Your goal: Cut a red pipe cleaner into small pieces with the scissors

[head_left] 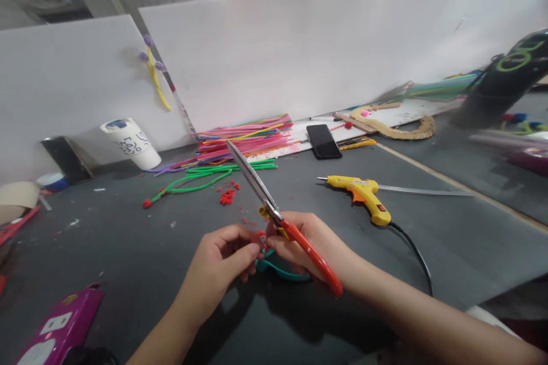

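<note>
My right hand holds a pair of scissors with red handles, its long blades pointing up and to the left, nearly together. Thumb and fingertips of my left hand are pinched on a small red fuzzy piece, which my right fingertips meet; its shape is mostly hidden. Below the fingers curves a teal strip or loop; whether it belongs to the scissors I cannot tell. Red fuzzy clippings lie just beyond my hands. A green pipe cleaner with a red tip rests left of them.
A yellow glue gun with a glue stick and black cord lies at right. Behind are bundled pipe cleaners, a phone and a white cup. A purple power strip sits front left. White panels border the back.
</note>
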Available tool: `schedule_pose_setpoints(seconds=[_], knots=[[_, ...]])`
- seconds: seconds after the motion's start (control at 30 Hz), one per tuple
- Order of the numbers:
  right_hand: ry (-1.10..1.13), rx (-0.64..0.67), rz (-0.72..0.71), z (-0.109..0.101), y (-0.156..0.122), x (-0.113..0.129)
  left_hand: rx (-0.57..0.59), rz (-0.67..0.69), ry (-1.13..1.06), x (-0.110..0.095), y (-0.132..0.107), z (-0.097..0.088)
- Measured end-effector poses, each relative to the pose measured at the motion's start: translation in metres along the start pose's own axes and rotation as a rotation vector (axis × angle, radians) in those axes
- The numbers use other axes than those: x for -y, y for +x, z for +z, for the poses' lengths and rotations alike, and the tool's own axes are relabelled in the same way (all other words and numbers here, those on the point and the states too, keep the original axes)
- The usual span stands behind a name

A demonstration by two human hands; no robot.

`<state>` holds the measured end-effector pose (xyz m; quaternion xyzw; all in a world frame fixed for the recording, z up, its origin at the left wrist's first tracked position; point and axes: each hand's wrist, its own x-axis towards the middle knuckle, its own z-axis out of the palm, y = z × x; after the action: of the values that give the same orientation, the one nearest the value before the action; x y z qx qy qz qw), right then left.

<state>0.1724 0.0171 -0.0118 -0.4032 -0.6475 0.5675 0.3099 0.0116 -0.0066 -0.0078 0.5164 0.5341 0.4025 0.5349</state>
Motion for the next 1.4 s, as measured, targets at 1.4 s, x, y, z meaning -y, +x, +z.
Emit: schedule_pose_setpoints(seconds=[1.4], knots=[[-0.002, -0.194, 0.121, -0.006, 0.014, -0.013, -0.343, 0.169, 1.059, 0.033, 0.077, -0.077]])
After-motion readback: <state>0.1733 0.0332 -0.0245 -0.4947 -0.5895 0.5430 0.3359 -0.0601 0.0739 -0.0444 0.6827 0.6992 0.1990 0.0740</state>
